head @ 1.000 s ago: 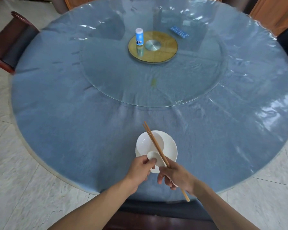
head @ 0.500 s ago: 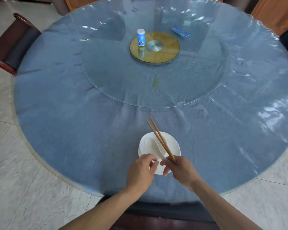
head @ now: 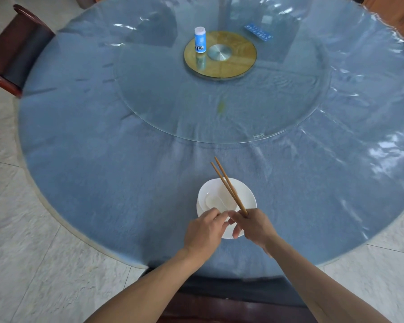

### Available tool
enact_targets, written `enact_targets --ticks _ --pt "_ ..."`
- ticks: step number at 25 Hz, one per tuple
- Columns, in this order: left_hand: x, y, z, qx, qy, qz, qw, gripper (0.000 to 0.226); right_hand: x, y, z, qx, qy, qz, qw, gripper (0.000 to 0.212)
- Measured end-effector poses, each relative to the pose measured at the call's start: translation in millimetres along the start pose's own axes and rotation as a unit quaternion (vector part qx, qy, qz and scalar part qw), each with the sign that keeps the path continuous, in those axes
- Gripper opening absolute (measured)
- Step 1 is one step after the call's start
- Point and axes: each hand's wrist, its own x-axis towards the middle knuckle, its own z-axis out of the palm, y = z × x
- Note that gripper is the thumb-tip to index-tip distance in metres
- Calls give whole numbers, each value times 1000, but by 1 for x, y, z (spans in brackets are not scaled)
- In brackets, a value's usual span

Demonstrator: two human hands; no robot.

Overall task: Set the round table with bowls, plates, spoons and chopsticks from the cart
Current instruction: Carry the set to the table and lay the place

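Observation:
A white plate (head: 247, 197) sits on the blue round table (head: 103, 173) near its front edge, with a white bowl (head: 204, 194) on it and a white spoon (head: 214, 201) lying in the bowl. My right hand (head: 252, 226) grips a pair of wooden chopsticks (head: 226, 183) by their lower ends; they slant up and left over the bowl. My left hand (head: 204, 231) is at the plate's near rim, its fingertips touching the spoon's handle and my right fingers. The handle end is hidden by my hands.
A glass turntable (head: 219, 122) covers the table's middle, with a gold hub (head: 236, 59), a blue and white bottle (head: 200, 40) and a blue card (head: 258, 33) on it. A dark red chair (head: 12, 54) stands at the left. Another chair (head: 219, 304) is below my arms.
The spoon went from held above the plate's near edge into the bowl. My right hand slid down the chopsticks to their lower ends. Both hands drew together at the near rim.

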Motion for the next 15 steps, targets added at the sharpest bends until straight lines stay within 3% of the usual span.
enact_targets --ticks 8,11,13,15 --pt "-5 -4 9 -5 -21 -13 1000 34 -5 4 -3 26 4 33 999 31" --pt "-5 -3 4 -10 -18 -28 999 32 -16 15 -18 39 74 18 996 40" --pt "-6 4 -1 -34 27 -10 999 19 -22 26 -28 119 129 34 984 55" --pt "-8 16 0 -63 32 23 997 13 -24 36 -36 216 120 65 967 61"
